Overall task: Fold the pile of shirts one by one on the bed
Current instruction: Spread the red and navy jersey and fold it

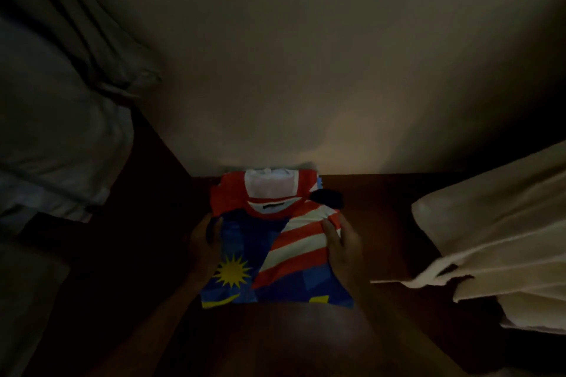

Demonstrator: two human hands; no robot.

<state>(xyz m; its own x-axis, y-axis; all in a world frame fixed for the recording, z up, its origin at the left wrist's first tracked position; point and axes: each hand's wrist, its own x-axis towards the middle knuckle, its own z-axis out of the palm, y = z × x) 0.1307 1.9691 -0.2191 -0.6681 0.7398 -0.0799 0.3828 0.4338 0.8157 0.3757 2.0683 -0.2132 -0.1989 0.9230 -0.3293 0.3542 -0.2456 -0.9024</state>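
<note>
Fingers of both hands, left hand [203, 234] and right hand [341, 243], grip the folded shirt [269, 254], collar pointing away, long axis fore-aft.

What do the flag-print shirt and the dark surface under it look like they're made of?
Flag-print shirt: thin, smooth knit, probably synthetic jersey, going by the sharp printed colours and soft creases under the right hand. Dark surface: reddish brown, flat, matte; wood or a sheet, too dim to tell.

Both forearms are extended from the lower frame toward its centre, the left hand [200, 236] and right hand [341, 243] being held slightly apart, fingers curled.
</note>
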